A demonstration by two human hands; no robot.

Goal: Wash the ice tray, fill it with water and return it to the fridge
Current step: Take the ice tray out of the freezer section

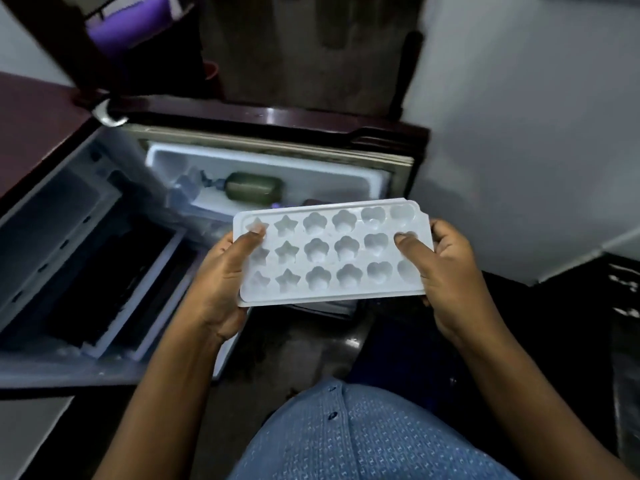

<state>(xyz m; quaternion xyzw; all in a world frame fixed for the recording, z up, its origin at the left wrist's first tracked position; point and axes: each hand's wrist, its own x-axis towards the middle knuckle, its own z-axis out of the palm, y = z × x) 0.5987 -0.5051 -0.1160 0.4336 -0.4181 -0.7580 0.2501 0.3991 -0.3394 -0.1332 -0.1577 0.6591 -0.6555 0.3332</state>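
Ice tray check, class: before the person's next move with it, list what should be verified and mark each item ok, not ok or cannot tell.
1. Both hands grip the ice tray, left hand and right hand at opposite short ends: ok.
2. Cells face upward: ok.
3. Thumbs kept out of the cells: not ok, each thumb lies over an end cell.
4. Water in the cells: cannot tell.
5. Fridge open: ok.
6. Free spot for the tray near the green bottle: cannot tell.
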